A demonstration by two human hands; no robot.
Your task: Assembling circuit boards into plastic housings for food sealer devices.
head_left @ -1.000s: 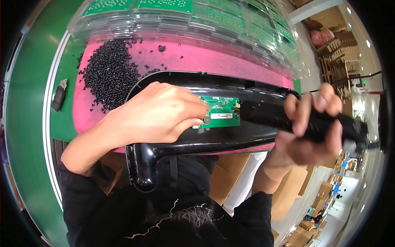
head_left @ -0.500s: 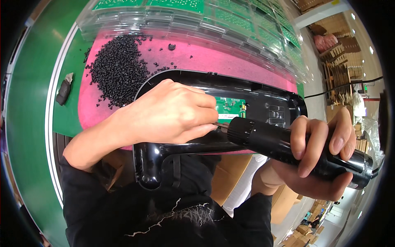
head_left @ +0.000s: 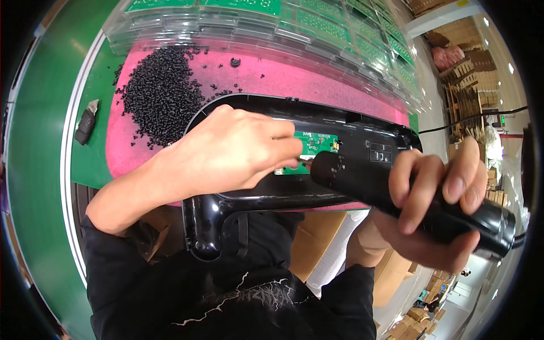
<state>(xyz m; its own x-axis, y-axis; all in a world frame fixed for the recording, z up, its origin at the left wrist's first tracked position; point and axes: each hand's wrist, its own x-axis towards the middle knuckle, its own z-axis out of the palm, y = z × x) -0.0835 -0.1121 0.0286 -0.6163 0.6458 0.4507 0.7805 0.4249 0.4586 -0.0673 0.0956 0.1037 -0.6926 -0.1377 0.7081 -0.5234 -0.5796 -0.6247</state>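
My right hand is wrapped round a black electric screwdriver, which slants with its bit end toward the left. The fingertips of my left hand are pinched together close to the bit; whatever is between them is hidden. Beneath both hands lies a black plastic housing, open side up, with a rounded arm at its near left. A green circuit board sits inside the housing, partly covered by my left hand and the screwdriver.
A heap of small black screws lies on the pink mat, with several strays beside it. Clear plastic trays of green boards stand at the back. A dark wrapped lump rests on the green table at left.
The screwdriver's front end and my left fingertips have moved slightly up and away from me over the board. More of the board's near edge shows now.
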